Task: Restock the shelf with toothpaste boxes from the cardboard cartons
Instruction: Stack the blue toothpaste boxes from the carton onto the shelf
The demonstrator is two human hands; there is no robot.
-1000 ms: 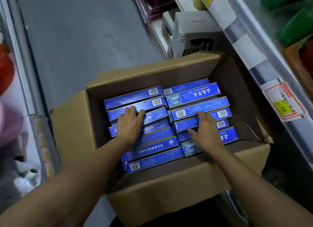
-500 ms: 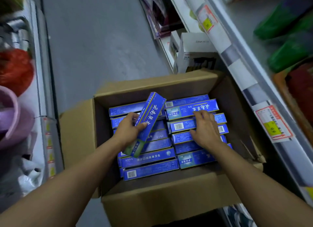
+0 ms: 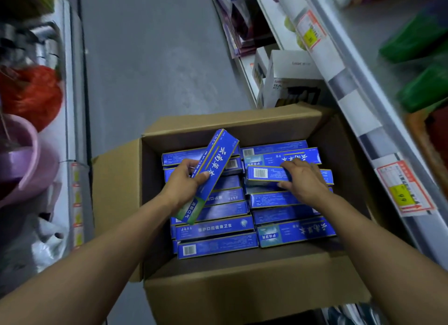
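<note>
Grey aisle floor (image 3: 155,58) runs between two shelf runs; we look down into an open cardboard carton (image 3: 242,288) w/ two columns of blue toothpaste boxes (image 3: 215,244) lying flat. Our left hand (image 3: 184,184) grips one toothpaste box (image 3: 211,172), fingers and thumb curled round it, tilted up out of the left column, its far end over the carton's back wall. Our right hand (image 3: 303,176) pinches a second box (image 3: 266,175) at the top of the right column, thumb on the near edge, fingers over the far one; that box sits slightly raised, and we can't tell if it's clear of the ones beneath. Print on the boxes is mostly too blurred to read. Right: shelf edge (image 3: 351,87) w/ price tags (image 3: 404,189), green packs (image 3: 417,38) above it blurred and cut off. Beyond the carton, white product boxes (image 3: 288,75). Left: pink basin (image 3: 21,160), red mesh bundle (image 3: 31,94), both partly out of frame.
</note>
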